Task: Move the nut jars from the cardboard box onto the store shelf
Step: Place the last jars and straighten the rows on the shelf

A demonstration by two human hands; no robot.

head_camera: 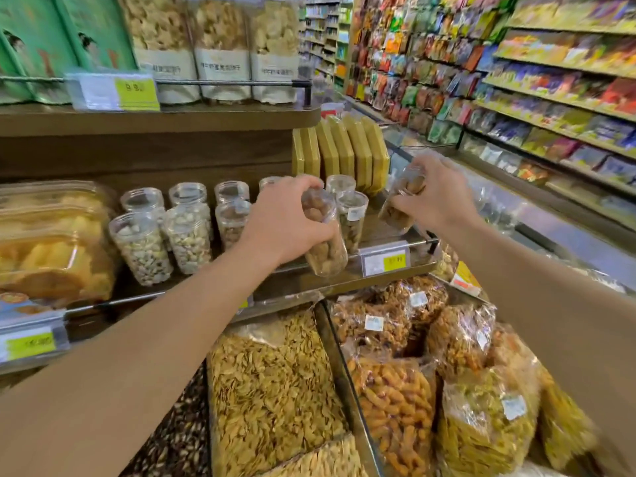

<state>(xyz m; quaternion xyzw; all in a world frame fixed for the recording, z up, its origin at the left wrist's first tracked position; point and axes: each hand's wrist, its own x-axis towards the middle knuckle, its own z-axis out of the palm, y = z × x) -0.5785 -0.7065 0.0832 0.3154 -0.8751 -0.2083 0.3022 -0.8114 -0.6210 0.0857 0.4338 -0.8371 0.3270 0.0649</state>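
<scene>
Two clear plastic nut jars are in hand. The left hand (289,222) has its fingers curled around one tilted nut jar (325,246) over the front edge of the store shelf (309,280). The right hand (435,194) grips a second jar (401,201), also tilted, above the shelf's right end. At least eight cylindrical shelved jars (187,232) stand in two rows behind. Yellow flat boxes (340,149) occupy the rear right corner. Crinkled snack bags (389,325) lie below the shelf.
</scene>
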